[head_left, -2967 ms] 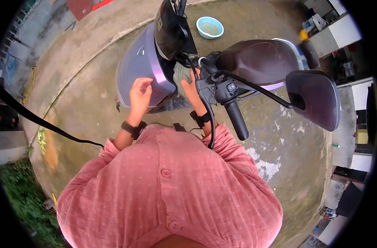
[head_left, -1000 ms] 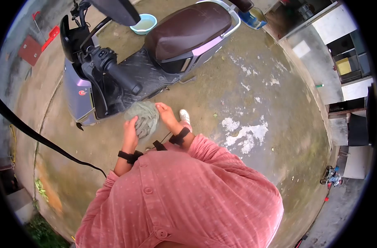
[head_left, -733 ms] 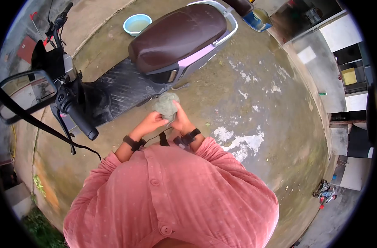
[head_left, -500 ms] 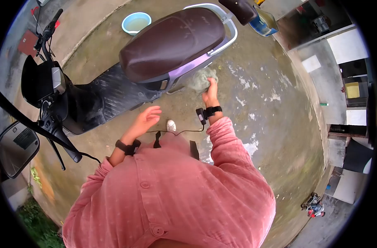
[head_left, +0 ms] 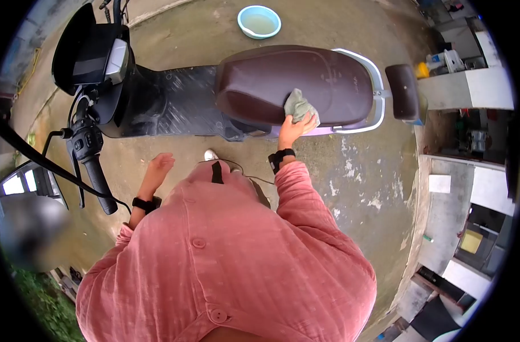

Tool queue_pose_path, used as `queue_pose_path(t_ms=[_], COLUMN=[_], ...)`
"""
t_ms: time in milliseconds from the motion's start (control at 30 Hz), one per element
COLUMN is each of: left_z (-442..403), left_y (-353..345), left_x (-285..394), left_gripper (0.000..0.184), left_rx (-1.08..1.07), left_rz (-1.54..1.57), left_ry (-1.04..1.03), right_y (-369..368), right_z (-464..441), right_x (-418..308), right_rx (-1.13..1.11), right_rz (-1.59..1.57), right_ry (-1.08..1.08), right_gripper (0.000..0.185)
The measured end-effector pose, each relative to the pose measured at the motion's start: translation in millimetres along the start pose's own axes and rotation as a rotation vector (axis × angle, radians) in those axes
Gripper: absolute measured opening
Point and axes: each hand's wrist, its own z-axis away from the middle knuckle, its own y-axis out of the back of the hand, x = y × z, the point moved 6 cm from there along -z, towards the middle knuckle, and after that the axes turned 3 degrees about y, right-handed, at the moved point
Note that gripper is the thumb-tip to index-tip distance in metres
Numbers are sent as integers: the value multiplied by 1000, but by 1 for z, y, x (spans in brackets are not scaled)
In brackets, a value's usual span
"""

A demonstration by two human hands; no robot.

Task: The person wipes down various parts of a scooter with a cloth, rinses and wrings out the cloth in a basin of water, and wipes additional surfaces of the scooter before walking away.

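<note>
A grey-green cloth (head_left: 299, 107) lies against the near side of the scooter's brown seat (head_left: 271, 74), gripped by my right hand (head_left: 294, 130). My left hand (head_left: 160, 169) hangs in the air below the black footboard (head_left: 186, 97), its fingers apart and nothing in them. The scooter stands across the view, with its handlebar grip (head_left: 98, 181) to the left of my left hand and its silver rear rail (head_left: 378, 105) to the right of the cloth. Both wrists wear black straps.
A light blue basin (head_left: 259, 22) with water stands on the concrete beyond the seat. A mirror (head_left: 29, 194) sticks out at the left. The brown backrest (head_left: 402, 92) is at the scooter's rear. A black strap crosses the left side.
The cloth has gone from between both hands to the seat's near side in my right hand. My left hand has let go of it. The view has turned, so the scooter lies more level.
</note>
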Motion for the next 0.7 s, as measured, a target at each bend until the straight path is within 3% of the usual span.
queue_pose_path(t_ms=[100,167,233,267,333,367,400,467,567,700], left_z=[-9,-15,-16,-11,-3,0,7,21,43,52], left_y=[-12,-16,-20,-20,-13,-12,-6,-1,5,1], left_x=[24,27,23,22,24,21,12,-8,-41,-38], left_gripper=[27,27,25,25,26,26,26,26,24,20], left_rx=[17,29,56,72,138,156,239,332,510,629], left_rz=[-22,-33,26,39,-28,-19,39,120,178,238], left_ry=[-28,-35,-89,-74,-49,-41,-17,33,175,198], right_y=[-34,-56,-93,-121,-155,-165,-173,-187,-230,-280], right_z=[61,92,124,142,157,155,151,148,131,61], right_x=[-47,-99,-127,-120,-125,-130,-142,-152,-162,-184], right_rx=[-391,-785,-1001,-894,-1044,-1053,-1059,-1328,-1382,-1532], right_rz=[-25,70,142,185,519,509,498,683,741,862], right_ry=[272,446,954,1194,1542,1629,1652,1673,1507,1252], right_gripper=[60,58,44,30,25,25,25,25,30,36])
